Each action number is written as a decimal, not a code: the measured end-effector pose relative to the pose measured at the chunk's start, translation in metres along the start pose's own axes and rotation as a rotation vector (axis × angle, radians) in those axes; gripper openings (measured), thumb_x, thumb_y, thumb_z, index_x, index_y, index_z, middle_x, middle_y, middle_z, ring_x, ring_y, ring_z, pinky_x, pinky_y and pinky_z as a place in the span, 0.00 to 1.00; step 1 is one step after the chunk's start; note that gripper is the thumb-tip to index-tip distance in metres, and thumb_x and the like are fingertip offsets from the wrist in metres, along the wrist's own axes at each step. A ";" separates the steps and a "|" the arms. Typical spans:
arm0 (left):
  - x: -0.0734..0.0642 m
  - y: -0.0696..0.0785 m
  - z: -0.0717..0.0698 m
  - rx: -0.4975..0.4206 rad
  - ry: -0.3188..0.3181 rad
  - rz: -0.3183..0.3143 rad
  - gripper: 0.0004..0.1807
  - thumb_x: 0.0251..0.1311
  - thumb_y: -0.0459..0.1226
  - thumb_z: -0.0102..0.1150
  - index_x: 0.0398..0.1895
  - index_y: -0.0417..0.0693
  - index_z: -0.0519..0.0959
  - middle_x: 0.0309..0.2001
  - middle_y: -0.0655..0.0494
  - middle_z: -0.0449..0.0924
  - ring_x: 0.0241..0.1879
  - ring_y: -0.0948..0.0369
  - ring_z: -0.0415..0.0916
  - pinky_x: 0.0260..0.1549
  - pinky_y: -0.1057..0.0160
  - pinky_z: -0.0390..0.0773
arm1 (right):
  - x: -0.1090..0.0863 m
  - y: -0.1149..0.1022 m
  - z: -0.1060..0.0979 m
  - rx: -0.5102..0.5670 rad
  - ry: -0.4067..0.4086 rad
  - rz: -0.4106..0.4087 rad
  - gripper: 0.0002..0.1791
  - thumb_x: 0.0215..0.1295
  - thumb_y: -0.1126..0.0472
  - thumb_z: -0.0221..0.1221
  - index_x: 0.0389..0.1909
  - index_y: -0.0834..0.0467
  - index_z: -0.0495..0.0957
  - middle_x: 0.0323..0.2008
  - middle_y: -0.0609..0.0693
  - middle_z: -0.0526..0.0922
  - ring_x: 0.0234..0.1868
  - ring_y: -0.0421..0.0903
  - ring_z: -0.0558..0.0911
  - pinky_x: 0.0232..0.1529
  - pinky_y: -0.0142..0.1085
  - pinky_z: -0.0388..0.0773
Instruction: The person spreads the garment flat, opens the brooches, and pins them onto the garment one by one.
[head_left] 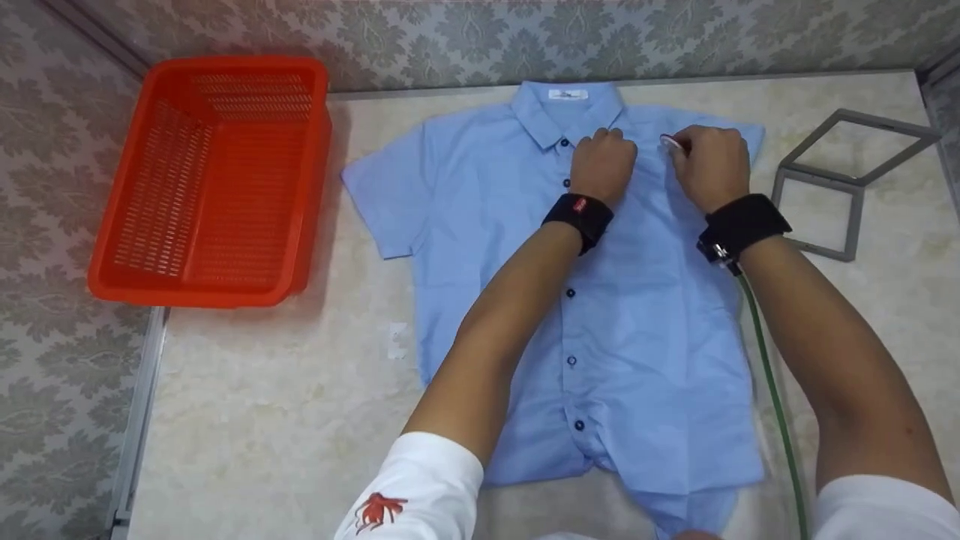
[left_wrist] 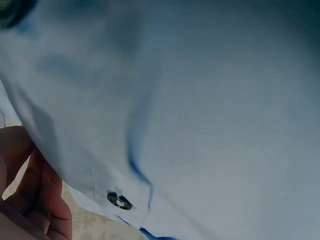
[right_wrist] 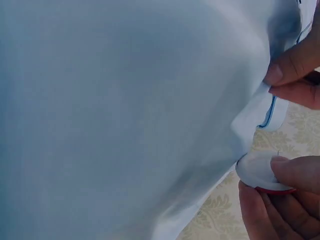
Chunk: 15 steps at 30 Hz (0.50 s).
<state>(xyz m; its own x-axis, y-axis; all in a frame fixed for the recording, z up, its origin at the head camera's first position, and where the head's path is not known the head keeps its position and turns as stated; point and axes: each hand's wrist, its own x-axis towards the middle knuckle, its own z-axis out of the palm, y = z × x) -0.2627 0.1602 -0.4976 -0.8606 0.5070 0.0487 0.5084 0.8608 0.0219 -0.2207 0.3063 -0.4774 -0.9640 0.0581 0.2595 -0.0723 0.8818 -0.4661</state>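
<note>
A light blue short-sleeved button-up shirt (head_left: 480, 202) lies front up on the table, collar toward the wall, its lower hem bunched. My left hand (head_left: 604, 166) pinches the cloth at the chest, just right of the button placket. To its right, over the chest near the sleeve, my right hand (head_left: 716, 166) holds a round white disc with a red edge, which looks like a badge (right_wrist: 257, 171), between thumb and fingers. The disc's rim is right at the lifted cloth in the right wrist view. A dark shirt button (left_wrist: 119, 201) shows in the left wrist view.
A red plastic basket (head_left: 306, 217) stands at the back left of the table (head_left: 262, 420). Two joined grey frames (head_left: 821, 177) lie at the right. A green cable (head_left: 772, 382) runs from the right wrist strap along the shirt's right side. A patterned wall (head_left: 465, 45) rises behind.
</note>
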 end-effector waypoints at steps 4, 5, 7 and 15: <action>-0.001 -0.004 -0.005 -0.036 -0.015 -0.014 0.18 0.76 0.34 0.45 0.49 0.55 0.87 0.45 0.58 0.83 0.46 0.59 0.79 0.46 0.60 0.79 | 0.000 -0.008 0.004 -0.007 0.002 -0.011 0.14 0.71 0.60 0.61 0.42 0.69 0.86 0.36 0.66 0.87 0.37 0.65 0.84 0.43 0.57 0.77; -0.001 -0.004 -0.006 -0.045 -0.019 -0.014 0.18 0.76 0.34 0.45 0.49 0.55 0.87 0.45 0.58 0.83 0.46 0.59 0.78 0.45 0.60 0.78 | 0.000 -0.010 0.005 -0.009 0.001 -0.014 0.13 0.71 0.61 0.61 0.42 0.69 0.86 0.36 0.66 0.87 0.37 0.65 0.84 0.43 0.56 0.77; -0.001 -0.005 -0.009 -0.058 -0.021 -0.012 0.18 0.76 0.34 0.44 0.49 0.54 0.87 0.45 0.58 0.83 0.46 0.59 0.78 0.46 0.60 0.78 | 0.000 -0.013 0.007 -0.015 -0.006 -0.019 0.12 0.70 0.62 0.61 0.42 0.69 0.86 0.37 0.66 0.87 0.38 0.65 0.84 0.43 0.56 0.77; -0.003 -0.005 -0.013 -0.077 0.025 -0.004 0.19 0.76 0.35 0.44 0.46 0.54 0.88 0.42 0.58 0.83 0.43 0.59 0.78 0.42 0.59 0.79 | -0.001 -0.022 0.015 -0.034 -0.028 -0.034 0.09 0.68 0.68 0.60 0.43 0.68 0.86 0.38 0.66 0.87 0.39 0.65 0.85 0.42 0.57 0.79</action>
<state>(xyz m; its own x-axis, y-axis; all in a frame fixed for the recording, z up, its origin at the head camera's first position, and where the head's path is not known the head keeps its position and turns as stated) -0.2621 0.1533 -0.4853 -0.8620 0.5015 0.0731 0.5067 0.8565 0.0987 -0.2223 0.2801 -0.4803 -0.9678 0.0151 0.2513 -0.0972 0.8983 -0.4284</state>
